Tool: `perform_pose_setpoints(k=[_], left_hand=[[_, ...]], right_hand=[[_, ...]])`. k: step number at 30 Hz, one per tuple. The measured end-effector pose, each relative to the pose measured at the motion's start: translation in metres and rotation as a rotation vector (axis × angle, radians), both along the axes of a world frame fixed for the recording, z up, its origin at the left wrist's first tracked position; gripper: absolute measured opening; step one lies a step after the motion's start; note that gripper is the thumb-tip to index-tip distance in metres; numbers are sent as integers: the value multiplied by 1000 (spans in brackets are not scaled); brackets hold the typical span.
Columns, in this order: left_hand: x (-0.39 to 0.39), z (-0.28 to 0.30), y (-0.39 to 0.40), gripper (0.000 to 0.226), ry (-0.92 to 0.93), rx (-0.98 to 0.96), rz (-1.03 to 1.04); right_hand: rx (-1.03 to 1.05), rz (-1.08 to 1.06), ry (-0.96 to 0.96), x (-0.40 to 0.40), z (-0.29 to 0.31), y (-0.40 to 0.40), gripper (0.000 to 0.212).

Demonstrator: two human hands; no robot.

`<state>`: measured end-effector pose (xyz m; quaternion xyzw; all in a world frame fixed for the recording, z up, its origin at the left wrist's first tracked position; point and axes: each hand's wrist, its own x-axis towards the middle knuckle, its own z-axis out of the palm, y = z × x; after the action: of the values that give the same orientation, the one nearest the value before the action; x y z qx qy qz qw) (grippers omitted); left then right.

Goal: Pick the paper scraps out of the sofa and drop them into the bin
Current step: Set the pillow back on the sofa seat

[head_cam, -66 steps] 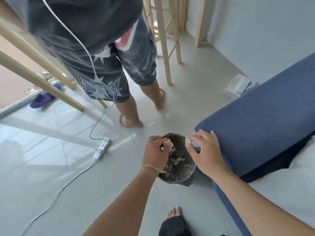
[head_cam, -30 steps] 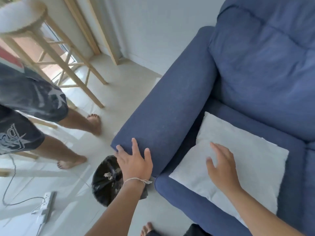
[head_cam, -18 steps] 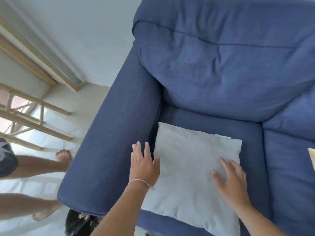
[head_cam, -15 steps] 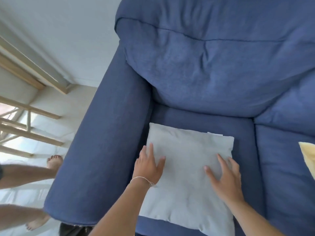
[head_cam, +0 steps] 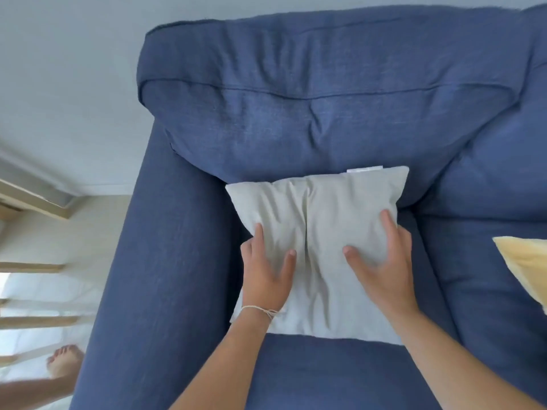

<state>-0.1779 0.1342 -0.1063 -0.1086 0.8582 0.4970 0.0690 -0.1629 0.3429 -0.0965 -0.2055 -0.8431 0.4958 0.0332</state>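
Right now we have both hands on the pale grey cushion point(head_cam: 316, 232) that leans against the backrest of the blue sofa point(head_cam: 325, 93). Our left hand point(head_cam: 266, 273) lies spread and flat on its lower left part, while our right hand point(head_cam: 381, 261) curls around its right edge, fingers pressing into the soft filling; neither hand holds any paper. No paper scraps show anywhere on the seat or armrest, and the bin is out of view, so we cannot tell where either is. Any scraps are probably tucked under or behind the cushion, or down in the seams. Such scraps should be feather-light, thin and easily crumpled or torn, so we would pinch each one gently between thumb and fingertip at an edge, or gather several into a loose palm. A yellow cushion point(head_cam: 524, 264) peeks in at the right, and someone's bare foot point(head_cam: 63, 361) stands on the floor to the left.
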Motion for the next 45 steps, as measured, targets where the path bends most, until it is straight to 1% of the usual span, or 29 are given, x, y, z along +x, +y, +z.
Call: perform_pose_setpoints(k=[2, 4, 6, 9, 12, 14, 16, 17, 18, 20, 22, 23, 25, 27, 28, 30, 32, 35, 39, 45], left_hand=[[-21, 7, -3, 85, 94, -4, 24], [-40, 10, -5, 85, 125, 0, 28], [-55, 6, -10, 84, 102, -1, 9], [-64, -4, -20, 84, 57, -55, -61], [-64, -4, -36, 88, -5, -34, -121], [-56, 3, -50, 88, -25, -22, -147], [-41, 12, -71, 87, -26, -49, -141], [-32, 17, -86, 87, -28, -79, -120], [-22, 21, -102, 87, -31, -119, -90], [-1, 25, -138, 90, -45, -220, -25], [21, 29, -173, 96, -76, -397, 28], [32, 31, -187, 103, -107, -500, 46], [52, 32, -211, 122, -219, -673, 59], [76, 30, -231, 142, -396, -756, 40], [88, 27, -238, 149, -494, -749, 49], [108, 22, -246, 161, -645, -653, 138], [118, 18, -248, 166, -687, -583, 208], [116, 15, -250, 169, -717, -571, 192], [118, 9, -256, 170, -720, -525, 163], [114, 9, -259, 169, -715, -472, 184]], right_hand=[[12, -17, 87, -19, 10, -2, 100], [9, -3, 101, -38, 13, -2, 106], [15, 13, 50, -52, 10, -2, 110], [54, 29, -4, -61, -5, -4, 111], [68, -2, -28, -67, -14, -10, 111], [181, -62, -43, -67, -16, -14, 112], [379, -98, -29, -63, -13, -26, 109], [463, -70, 12, -60, -10, -36, 107], [531, 4, 73, -56, -6, -49, 104], [623, 238, 210, -49, 1, -81, 97], [657, 512, 302, -43, 4, -118, 93], [660, 656, 310, -41, 6, -137, 93], [683, 958, 257, -39, 8, -173, 100], [729, 1212, 216, -37, 6, -209, 110], [756, 1298, 217, -36, 5, -227, 116], [823, 1410, 262, -35, 7, -261, 125], [892, 1499, 294, -36, 9, -293, 131], [1004, 1595, 303, -45, 11, -323, 140], [1095, 1663, 131, -58, 12, -338, 146], [1086, 1676, 63, -60, 14, -343, 143]])
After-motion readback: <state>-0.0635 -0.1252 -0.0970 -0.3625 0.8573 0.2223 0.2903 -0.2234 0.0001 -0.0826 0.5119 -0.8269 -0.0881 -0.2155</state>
